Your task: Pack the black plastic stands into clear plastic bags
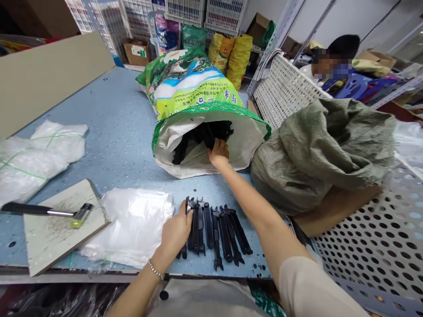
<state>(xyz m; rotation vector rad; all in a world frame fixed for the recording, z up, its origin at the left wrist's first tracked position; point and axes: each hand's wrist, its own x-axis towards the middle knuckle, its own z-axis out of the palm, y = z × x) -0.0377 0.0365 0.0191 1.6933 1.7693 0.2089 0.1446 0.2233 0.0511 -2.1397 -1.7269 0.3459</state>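
A row of black wrench-like tools [216, 233] lies side by side on the blue table, several with open jaws at their ends. At the row's left end, my left hand [176, 229] is closed around one black tool, its thumb near the jaws. My right hand [218, 153] reaches into the mouth of a green and white woven sack [194, 94] that lies on its side. Its fingers are curled against a black tool [209, 133] in there; their tips are partly hidden. More dark tools lie deeper in the sack.
To the left are a stack of clear plastic bags [132, 224], a hammer [36, 209] on a board [59, 237], and tied plastic bundles [33, 158]. A grey-green sack [317, 154] and a perforated white basket [373, 233] flank the right. A person [330, 61] is beyond.
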